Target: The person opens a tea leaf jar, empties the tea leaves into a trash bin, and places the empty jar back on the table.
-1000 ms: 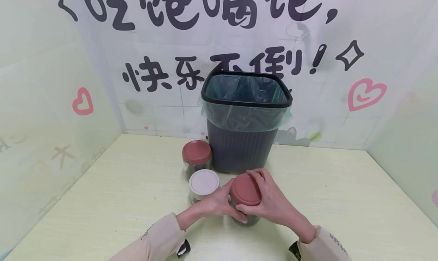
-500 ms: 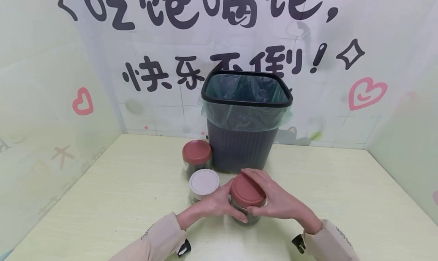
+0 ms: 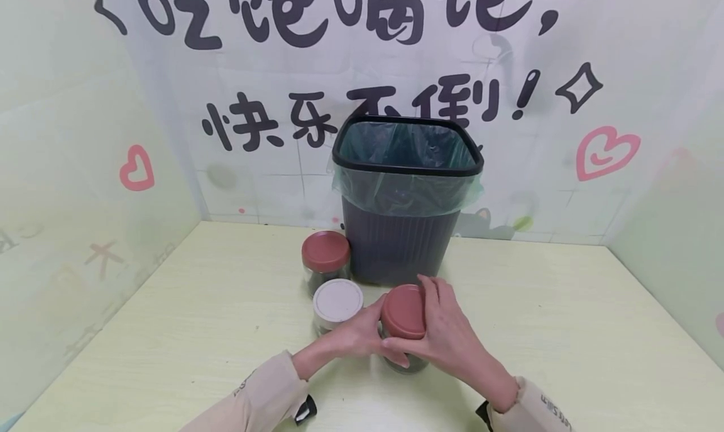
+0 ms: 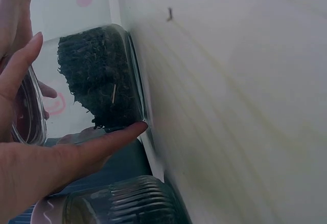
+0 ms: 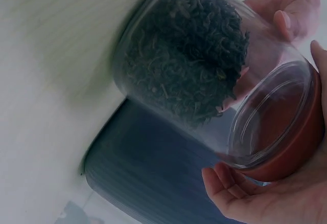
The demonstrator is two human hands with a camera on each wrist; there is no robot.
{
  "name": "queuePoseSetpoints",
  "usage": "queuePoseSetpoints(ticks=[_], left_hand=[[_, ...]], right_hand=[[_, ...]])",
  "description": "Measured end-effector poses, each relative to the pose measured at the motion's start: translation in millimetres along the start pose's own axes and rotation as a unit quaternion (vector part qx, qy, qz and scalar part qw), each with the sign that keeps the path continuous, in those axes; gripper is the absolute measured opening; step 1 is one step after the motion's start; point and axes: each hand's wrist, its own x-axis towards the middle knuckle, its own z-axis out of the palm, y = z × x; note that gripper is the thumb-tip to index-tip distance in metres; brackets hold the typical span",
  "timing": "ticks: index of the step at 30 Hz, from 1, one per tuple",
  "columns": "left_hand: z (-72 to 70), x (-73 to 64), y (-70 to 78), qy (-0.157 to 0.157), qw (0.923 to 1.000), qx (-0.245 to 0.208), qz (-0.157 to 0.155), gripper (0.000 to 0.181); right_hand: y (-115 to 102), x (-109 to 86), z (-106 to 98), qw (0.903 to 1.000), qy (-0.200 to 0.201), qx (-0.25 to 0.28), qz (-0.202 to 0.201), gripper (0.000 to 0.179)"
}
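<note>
A clear jar (image 5: 184, 55) stands on the table, partly filled with dark, curled dried leaves that look like tea. Its red-brown lid (image 3: 403, 312) sits on top. My left hand (image 3: 357, 336) grips the jar's body low on its left side, thumb in front. On the lid, my right hand (image 3: 454, 331) has its thumb at the front edge and fingers around the far right edge. In the right wrist view the lid's rim (image 5: 301, 142) lies in the right palm. The left thumb and fingers spread around the glass in the left wrist view.
Just left stands a jar with a white lid (image 3: 338, 301). Behind that is another red-lidded jar (image 3: 325, 253), beside a dark ribbed bin (image 3: 398, 246) with a green liner bag (image 3: 407, 196). Printed walls enclose the pale table (image 3: 226, 331) on three sides.
My right hand first shifted rightward around the lid, then swung back left, its thumb now farther left along the front edge. The left hand and the jar have stayed in place.
</note>
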Motion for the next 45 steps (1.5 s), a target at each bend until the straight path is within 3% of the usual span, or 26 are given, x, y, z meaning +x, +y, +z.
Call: queuePoseSetpoints(ticks=[5,9,15,21,31,38,45], left_hand=[[0.4,1.1,0.2,-0.002,0.9999,-0.016,0.004,0.09],[0.1,0.6,0.7,-0.002,0.9998,-0.02,-0.001,0.09],[0.3,-0.7,1.6,-0.002,0.9998,-0.02,-0.008,0.091],[0.7,-1.0,1.4,0.002,0.9998,-0.015,-0.009,0.092],[0.3,-0.8,1.3,0.0,0.9997,-0.025,0.003,0.093],[1.2,-0.9,0.6,0.014,0.9997,-0.007,-0.02,0.088],[2.7,-0.6,0.7,0.026,0.9993,0.005,-0.026,0.088]], right_hand=[[2.2,0.7,-0.3,0.9995,-0.016,0.026,0.007,0.088],[7.7,3.3,-5.5,0.9952,-0.06,0.077,0.0,0.08],[16.1,6.8,-12.0,0.9816,-0.12,0.149,-0.012,0.079],[23.2,8.4,-16.0,0.9693,-0.146,0.196,-0.029,0.08],[29.7,12.9,-22.7,0.9494,-0.193,0.247,-0.011,0.078],[34.9,14.1,-29.6,0.9565,-0.178,0.231,0.007,0.079],[51.1,15.5,-40.5,0.9756,-0.138,0.169,0.025,0.078]])
